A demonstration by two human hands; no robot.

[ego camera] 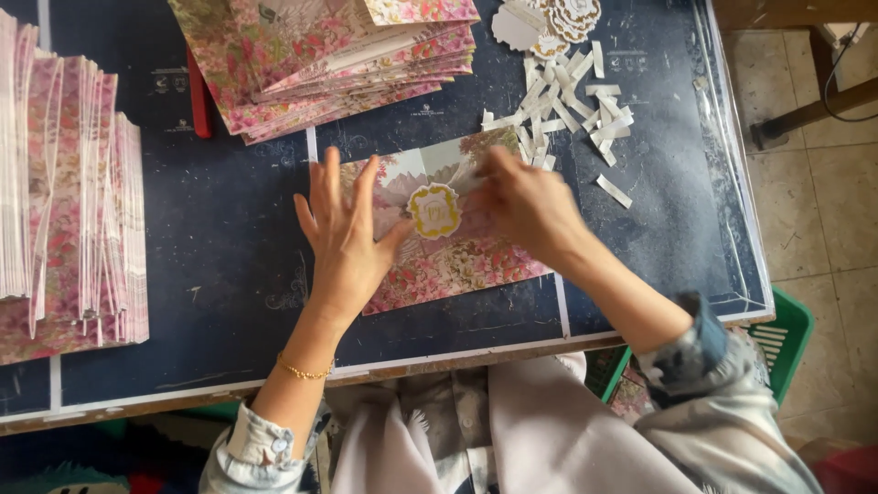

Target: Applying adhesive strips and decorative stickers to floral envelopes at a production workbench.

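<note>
A floral pink card (448, 261) lies on the dark blue table (229, 229) in front of me, with a yellow scalloped sticker (434, 210) at its middle. My left hand (343, 233) rests flat on the card's left part, fingers spread, thumb near the sticker. My right hand (521, 206) is on the card's right part, fingers bent and blurred, touching the flap beside the sticker. I cannot tell if it pinches anything.
A stack of floral cards (329, 59) lies at the back. A large upright pile of cards (64, 192) fills the left. White paper strips (572, 105) and scalloped stickers (549, 23) lie at back right. A green basket (786, 338) stands beyond the table's right edge.
</note>
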